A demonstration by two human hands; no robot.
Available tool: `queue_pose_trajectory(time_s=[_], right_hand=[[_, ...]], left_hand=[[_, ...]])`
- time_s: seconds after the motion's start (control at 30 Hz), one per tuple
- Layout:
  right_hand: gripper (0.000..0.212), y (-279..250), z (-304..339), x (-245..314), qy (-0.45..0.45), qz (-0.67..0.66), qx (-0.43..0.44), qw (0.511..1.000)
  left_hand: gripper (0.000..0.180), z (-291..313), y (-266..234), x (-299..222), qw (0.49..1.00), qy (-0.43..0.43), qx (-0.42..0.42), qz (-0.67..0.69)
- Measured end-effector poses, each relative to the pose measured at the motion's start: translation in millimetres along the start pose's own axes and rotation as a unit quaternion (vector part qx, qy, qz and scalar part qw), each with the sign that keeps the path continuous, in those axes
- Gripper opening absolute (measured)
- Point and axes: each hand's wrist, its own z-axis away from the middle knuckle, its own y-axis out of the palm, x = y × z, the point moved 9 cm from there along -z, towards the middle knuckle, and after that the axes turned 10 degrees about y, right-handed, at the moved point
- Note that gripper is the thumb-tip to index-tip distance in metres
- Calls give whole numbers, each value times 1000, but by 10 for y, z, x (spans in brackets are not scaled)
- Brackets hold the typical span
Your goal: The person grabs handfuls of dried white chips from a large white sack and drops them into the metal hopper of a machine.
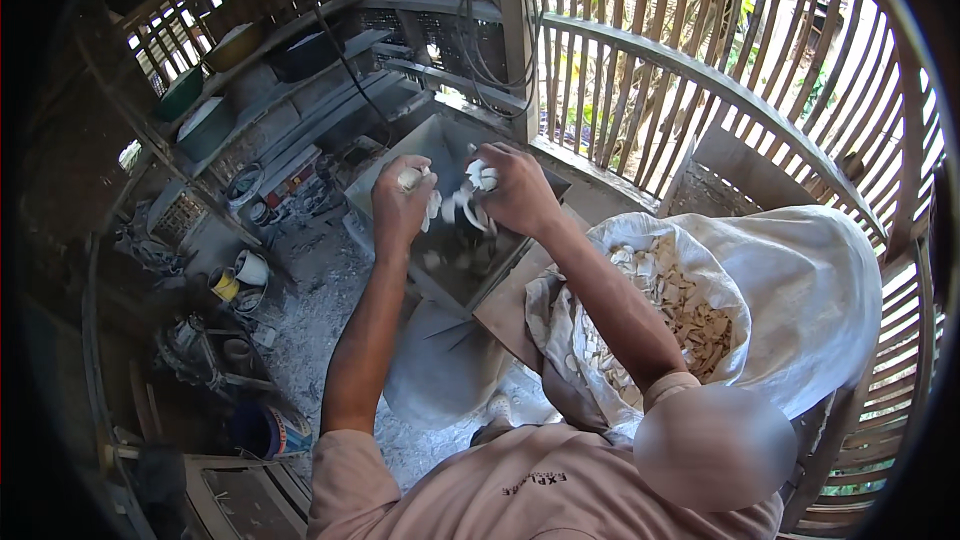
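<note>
Close by, on the right, stands an open white sack (738,325) full of dry, pale chips (705,330). A fat white sack (810,280) sits just beside it. A pale bag (440,365) hangs or sits below the near corner of a grey bin (440,145); I can't tell which.

Both hands are up over the bin. The left hand (400,200) is over its left side, with fingers curled around white pieces (410,178). The right hand (518,190) is near its right corner, curled around more white bits (482,176). Blurry loose bits (468,210) drop between the hands, above the bin's middle.

Farther off, to the left, tubs stand along a shelf: a green tub (205,132) by its near edge, a yellow tub (232,48) farther back.
</note>
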Motion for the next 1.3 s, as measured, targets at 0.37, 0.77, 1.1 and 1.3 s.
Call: queue_pose_trajectory(time_s=[0.37,0.77,1.1,1.3], right_hand=[[58,-94,122,-18,83,77,34,993],[68,-647,508,-50,87,1,-82,993],[106,-1496,3521,-984,419,300,25,857],[140,-1482,3820,-1293,530,374,93,755]], left_hand=[[23,52,167,111,993,-78,74,-47],[31,26,269,4,951,70,227,-197],[25,1199,622,-1850,956,231,65,170],[76,2421,2459,-1225,915,84,381,100]])
